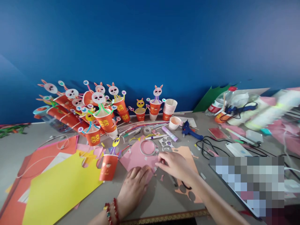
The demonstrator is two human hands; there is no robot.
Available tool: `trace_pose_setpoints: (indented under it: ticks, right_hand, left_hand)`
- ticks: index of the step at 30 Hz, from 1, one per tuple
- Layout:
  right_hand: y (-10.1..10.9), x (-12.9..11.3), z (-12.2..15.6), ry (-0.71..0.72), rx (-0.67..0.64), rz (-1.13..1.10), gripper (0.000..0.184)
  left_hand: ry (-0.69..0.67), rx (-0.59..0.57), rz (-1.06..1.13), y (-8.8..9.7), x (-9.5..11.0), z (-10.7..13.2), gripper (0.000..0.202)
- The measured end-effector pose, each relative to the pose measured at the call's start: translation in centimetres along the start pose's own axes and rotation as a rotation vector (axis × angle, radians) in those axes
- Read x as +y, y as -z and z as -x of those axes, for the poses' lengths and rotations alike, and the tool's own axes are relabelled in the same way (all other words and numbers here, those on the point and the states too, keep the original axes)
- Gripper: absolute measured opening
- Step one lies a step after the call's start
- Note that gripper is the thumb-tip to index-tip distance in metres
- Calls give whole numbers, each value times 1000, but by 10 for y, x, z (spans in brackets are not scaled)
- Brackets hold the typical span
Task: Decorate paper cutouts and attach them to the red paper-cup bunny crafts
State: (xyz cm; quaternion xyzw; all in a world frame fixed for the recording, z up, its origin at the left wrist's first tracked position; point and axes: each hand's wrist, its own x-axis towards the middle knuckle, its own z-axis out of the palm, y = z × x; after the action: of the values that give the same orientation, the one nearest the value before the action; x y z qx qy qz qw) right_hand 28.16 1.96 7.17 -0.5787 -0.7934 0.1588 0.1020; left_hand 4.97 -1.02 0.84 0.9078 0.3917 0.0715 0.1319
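Observation:
A pink sheet of paper [134, 154] lies in front of me, with a clear ring, perhaps a tape roll [147, 147], on its upper part. My left hand [136, 186], wearing beaded bracelets, rests flat on the sheet's lower edge with fingers stretched out. Over the sheet's right corner, my right hand [170, 162] is closed, thumb and fingers curled together. Whether something small is in it, I cannot make out. Left of the sheet stands a red paper cup [109, 167] with a yellow paper face [115, 141] above its rim. Peach paper with cut holes [188, 159] lies under my right forearm.
Red cups with rabbit faces [104, 120] crowd the back left. Yellow paper [63, 184] covers the left side. A blue glue gun [191, 131], black cables [208, 147], a water bottle [217, 103] and a pixelated screen [248, 184] are to the right. White cups [170, 107] are stacked behind.

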Motion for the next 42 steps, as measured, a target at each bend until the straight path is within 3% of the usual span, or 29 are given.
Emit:
trace_pose_setpoints:
  ticks: [8,13,16,19,24,32,36,42]
  right_hand:
    - [7,-6,-24,11,-14,-52,12]
    - [4,2,-25,18,17,-49,18]
    - [9,20,-15,-57,97,-70,18]
    - [13,44,4,-155,166,-97,18]
    - [9,66,41,-269,90,-154,22]
    - [-6,50,59,-285,10,-132,15]
    - [-16,39,52,-286,14,-133,13]
    - [-36,22,31,-224,-20,43,11]
  left_hand:
    - [-43,126,200,0,-6,3,59]
    - [-135,298,332,2,-10,5,31]
    - [-155,360,389,2,-10,4,15]
    - [-169,362,426,3,-10,3,16]
    - [-186,354,475,4,-9,1,19]
    - [-163,322,500,3,-9,2,20]
    - [-156,315,507,3,-8,3,19]
    - [-142,287,534,1,-10,2,18]
